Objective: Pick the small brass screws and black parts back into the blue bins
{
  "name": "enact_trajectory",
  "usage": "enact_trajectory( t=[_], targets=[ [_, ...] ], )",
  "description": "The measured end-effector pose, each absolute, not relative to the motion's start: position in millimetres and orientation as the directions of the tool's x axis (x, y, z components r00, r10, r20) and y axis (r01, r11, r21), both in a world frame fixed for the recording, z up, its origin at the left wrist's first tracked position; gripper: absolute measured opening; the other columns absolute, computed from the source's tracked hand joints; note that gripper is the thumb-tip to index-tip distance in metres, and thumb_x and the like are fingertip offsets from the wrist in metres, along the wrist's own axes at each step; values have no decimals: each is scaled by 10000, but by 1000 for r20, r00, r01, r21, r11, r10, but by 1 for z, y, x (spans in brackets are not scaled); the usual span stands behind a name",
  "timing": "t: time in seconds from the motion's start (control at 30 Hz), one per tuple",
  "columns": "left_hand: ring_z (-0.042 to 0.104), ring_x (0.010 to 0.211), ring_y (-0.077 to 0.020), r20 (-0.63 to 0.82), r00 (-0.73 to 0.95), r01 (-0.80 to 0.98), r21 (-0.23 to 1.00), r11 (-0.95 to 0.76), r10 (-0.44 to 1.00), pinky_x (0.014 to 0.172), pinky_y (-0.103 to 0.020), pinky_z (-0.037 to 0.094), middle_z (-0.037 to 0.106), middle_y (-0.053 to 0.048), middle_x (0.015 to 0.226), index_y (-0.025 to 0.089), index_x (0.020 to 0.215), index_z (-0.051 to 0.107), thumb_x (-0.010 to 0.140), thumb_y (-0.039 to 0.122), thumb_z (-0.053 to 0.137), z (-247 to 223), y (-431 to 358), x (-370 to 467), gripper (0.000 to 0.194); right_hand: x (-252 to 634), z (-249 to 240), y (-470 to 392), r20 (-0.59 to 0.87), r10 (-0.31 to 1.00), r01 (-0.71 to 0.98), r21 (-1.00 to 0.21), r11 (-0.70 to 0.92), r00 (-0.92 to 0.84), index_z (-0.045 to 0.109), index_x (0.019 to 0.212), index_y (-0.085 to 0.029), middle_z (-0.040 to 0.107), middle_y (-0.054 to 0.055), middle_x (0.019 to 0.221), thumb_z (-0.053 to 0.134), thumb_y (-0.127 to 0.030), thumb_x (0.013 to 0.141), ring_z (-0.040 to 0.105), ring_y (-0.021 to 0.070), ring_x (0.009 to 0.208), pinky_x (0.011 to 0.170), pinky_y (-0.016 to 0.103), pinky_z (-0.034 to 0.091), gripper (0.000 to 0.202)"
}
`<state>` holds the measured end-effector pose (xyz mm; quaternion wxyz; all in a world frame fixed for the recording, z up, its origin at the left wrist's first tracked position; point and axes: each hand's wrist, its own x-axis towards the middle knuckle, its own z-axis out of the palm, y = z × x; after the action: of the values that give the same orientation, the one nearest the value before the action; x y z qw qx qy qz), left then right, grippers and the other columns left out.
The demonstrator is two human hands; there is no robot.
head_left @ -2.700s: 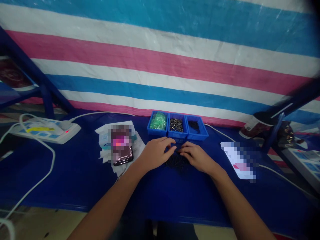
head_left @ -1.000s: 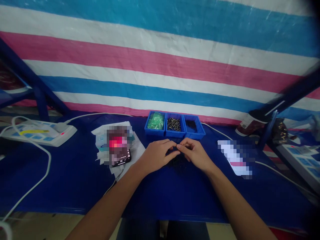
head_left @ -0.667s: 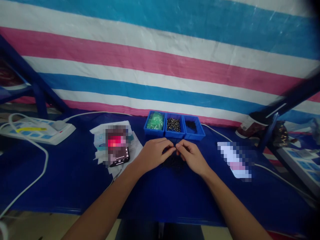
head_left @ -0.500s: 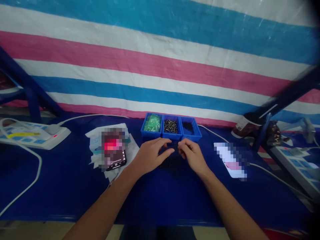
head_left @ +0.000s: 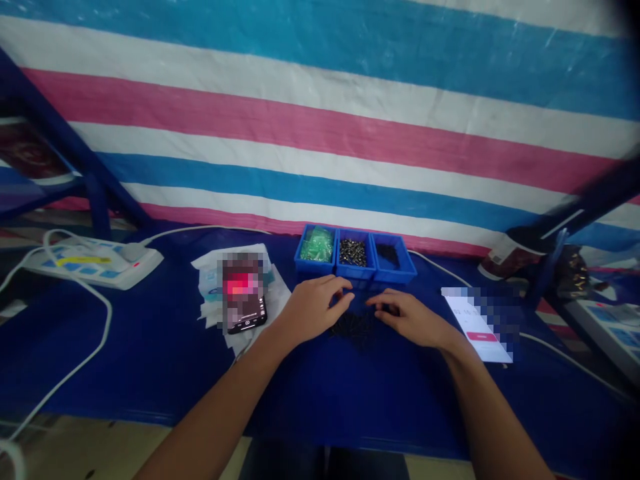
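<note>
Three joined blue bins stand at the back of the blue table: one with green pieces [head_left: 318, 245], one with small metal parts [head_left: 353, 253], one with black pieces [head_left: 388, 255]. My left hand [head_left: 319, 308] is just in front of the bins, its thumb and fingertips curved close together; whether something small is between them cannot be made out. To its right my right hand [head_left: 407, 315] hovers with fingers loosely bent and apart, holding nothing visible. A pile of small black parts [head_left: 353, 328] lies on the table between and below the hands.
A phone [head_left: 246, 310] lies on papers and plastic wrapping [head_left: 209, 280] at the left. Another lit phone [head_left: 481, 333] lies at the right. Power strips [head_left: 107, 273] with white cables sit at both sides. A cup [head_left: 507, 255] lies near the right frame post.
My right hand has moved away from my left hand and its fingers have loosened. The whole view has shifted, so the table's contents appear further right.
</note>
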<state>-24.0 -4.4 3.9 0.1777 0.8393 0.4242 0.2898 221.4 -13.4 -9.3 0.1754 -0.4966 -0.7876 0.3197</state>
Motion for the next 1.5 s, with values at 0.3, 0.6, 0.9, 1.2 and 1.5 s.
enact_trajectory(
  t=[0.3, 0.6, 0.9, 1.2, 1.5],
  targets=[
    [612, 740, -158, 326, 492, 621, 518, -588, 807, 681, -305, 455, 683, -15, 885, 223, 1067, 646, 941, 334, 507, 4, -4, -24, 218, 217, -13, -12, -24, 849, 647, -659, 384, -528, 749, 981, -244, 650, 53, 945, 590, -226, 882, 606, 183, 825, 781, 339, 469, 188],
    [617, 749, -158, 311, 527, 617, 500, -608, 791, 682, -293, 453, 680, -24, 883, 212, 1062, 644, 943, 326, 500, 4, -7, -21, 219, 215, -12, -13, -38, 870, 673, -650, 352, -492, 696, 861, -213, 638, 37, 890, 601, -181, 857, 589, 166, 776, 737, 317, 433, 101],
    [618, 762, -160, 299, 525, 627, 497, -600, 797, 696, -295, 452, 683, -24, 896, 215, 1069, 644, 943, 319, 494, 5, -6, -21, 222, 213, -9, -16, -3, 909, 619, -734, 280, -416, 654, 872, -190, 624, 9, 755, 557, -202, 866, 534, 137, 631, 586, 270, 388, 97],
    [615, 740, -158, 304, 524, 621, 503, -601, 796, 686, -298, 456, 682, -26, 888, 226, 1072, 652, 943, 331, 492, 3, -6, -21, 231, 205, -12, -13, 63, 952, 448, -871, 199, -300, 618, 1147, -206, 646, 26, 871, 516, -261, 894, 585, 143, 715, 641, 284, 466, 278],
    [620, 760, -168, 285, 550, 630, 475, -614, 785, 686, -296, 453, 678, -27, 900, 224, 1070, 644, 940, 340, 499, 4, -6, -21, 226, 200, -5, -18, -64, 955, 359, -932, 47, -290, 517, 868, -199, 664, -2, 751, 571, -321, 870, 587, 106, 483, 496, 245, 423, 134]
  ],
)
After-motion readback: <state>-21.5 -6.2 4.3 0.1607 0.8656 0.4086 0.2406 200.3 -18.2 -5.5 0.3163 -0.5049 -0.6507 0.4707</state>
